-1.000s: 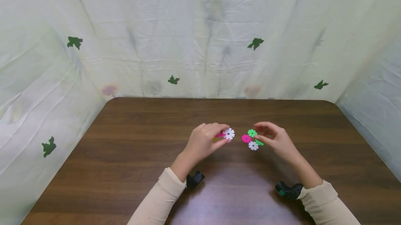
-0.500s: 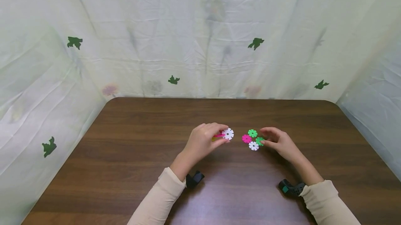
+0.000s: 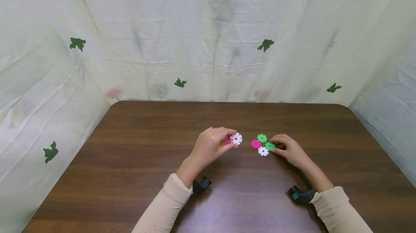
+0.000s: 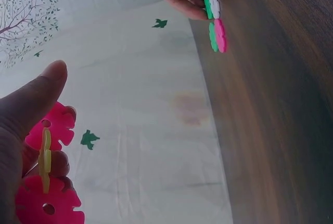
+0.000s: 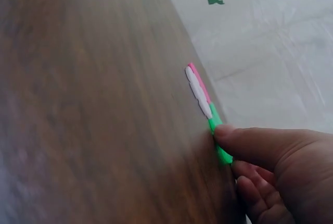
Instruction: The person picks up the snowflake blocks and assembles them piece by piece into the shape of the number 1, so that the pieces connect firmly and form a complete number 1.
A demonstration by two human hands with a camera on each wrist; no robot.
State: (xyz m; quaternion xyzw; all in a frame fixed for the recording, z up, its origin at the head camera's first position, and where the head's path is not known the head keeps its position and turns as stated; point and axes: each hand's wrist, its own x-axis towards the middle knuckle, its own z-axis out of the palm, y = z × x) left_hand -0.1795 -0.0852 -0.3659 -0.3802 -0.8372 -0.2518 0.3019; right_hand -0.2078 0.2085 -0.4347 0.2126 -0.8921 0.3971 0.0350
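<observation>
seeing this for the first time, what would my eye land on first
Most likely two bright green discs, a pink disc and a white disc bunched together on the brown table, the right hand pinching the nearer green one. Next, the left hand, with another white disc, pink discs and a yellow disc in its grip. Behind, dark green shapes dot the pale curtain.

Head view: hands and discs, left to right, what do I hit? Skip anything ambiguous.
Left hand → held white disc → pink disc on the table → lower green disc → right hand.
</observation>
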